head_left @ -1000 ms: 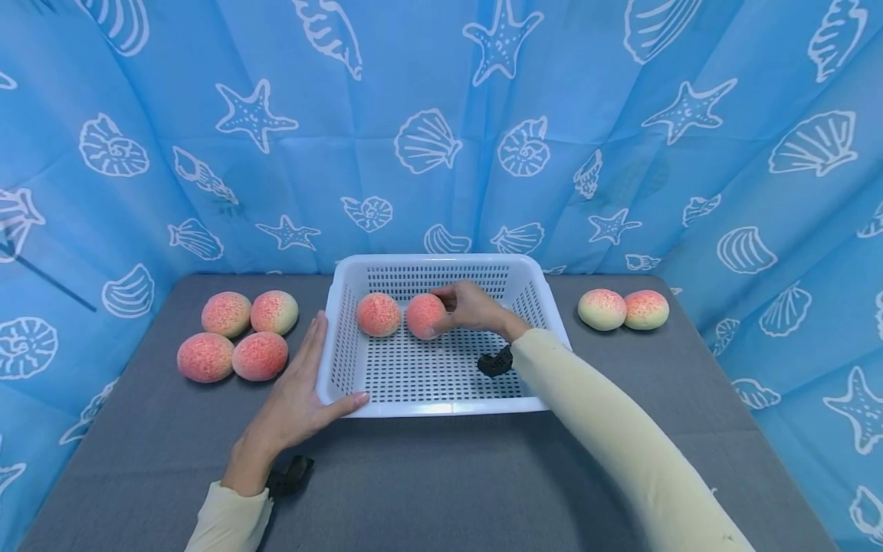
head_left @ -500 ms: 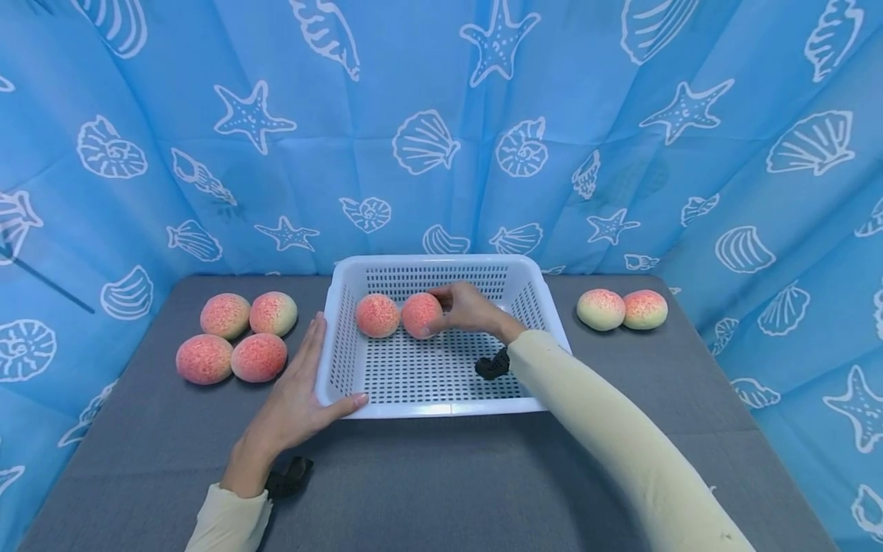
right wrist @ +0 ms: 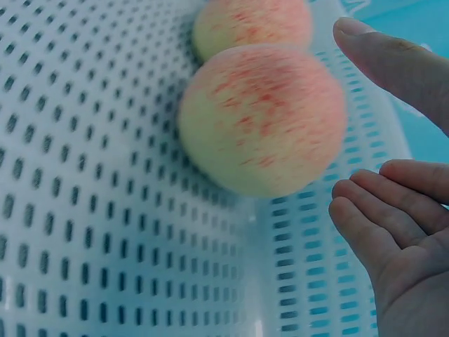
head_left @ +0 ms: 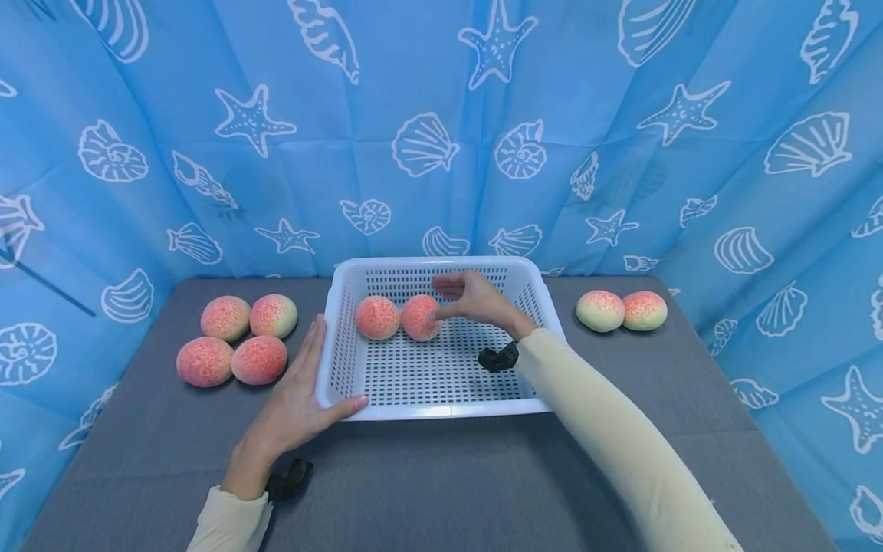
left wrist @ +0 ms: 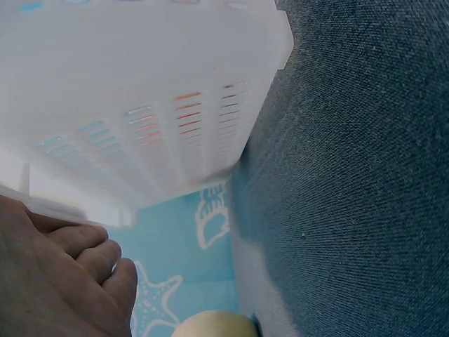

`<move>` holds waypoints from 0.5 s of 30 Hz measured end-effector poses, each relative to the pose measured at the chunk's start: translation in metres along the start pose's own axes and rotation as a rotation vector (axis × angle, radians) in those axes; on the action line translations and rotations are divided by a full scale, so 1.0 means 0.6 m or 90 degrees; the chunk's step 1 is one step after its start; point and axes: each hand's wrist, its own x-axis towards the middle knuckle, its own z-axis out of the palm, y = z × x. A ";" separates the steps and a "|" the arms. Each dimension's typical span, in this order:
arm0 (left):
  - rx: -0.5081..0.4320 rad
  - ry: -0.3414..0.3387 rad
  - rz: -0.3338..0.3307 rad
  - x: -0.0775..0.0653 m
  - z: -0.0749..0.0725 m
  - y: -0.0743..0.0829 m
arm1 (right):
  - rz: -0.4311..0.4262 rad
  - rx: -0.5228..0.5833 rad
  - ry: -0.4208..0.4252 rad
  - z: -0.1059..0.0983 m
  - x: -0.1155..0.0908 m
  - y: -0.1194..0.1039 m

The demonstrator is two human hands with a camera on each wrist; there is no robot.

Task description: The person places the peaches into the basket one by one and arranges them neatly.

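Note:
A white perforated plastic basket stands mid-table with two peaches inside, a left one and a right one, side by side. My right hand hovers over the basket just right of the second peach. In the right wrist view its thumb and fingers are spread apart, and that peach sits free of them on the basket floor. My left hand rests along the basket's left side, thumb over the near rim; in the left wrist view its fingers lie against the outer wall.
Several peaches lie grouped on the grey cloth left of the basket. Two more peaches touch each other to its right. A blue shell-patterned curtain hangs behind the table and at both sides.
The right hand held the right peach and slid it slightly left against the other one. Now its fingers have come off the peach. The left hand has stayed in place.

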 end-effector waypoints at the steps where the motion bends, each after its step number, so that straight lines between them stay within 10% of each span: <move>1: -0.001 0.001 0.000 0.000 0.000 0.000 | -0.006 0.007 0.002 -0.002 -0.002 -0.003; 15: -0.009 0.004 0.006 0.001 0.000 -0.001 | -0.104 0.121 0.053 -0.033 -0.042 -0.040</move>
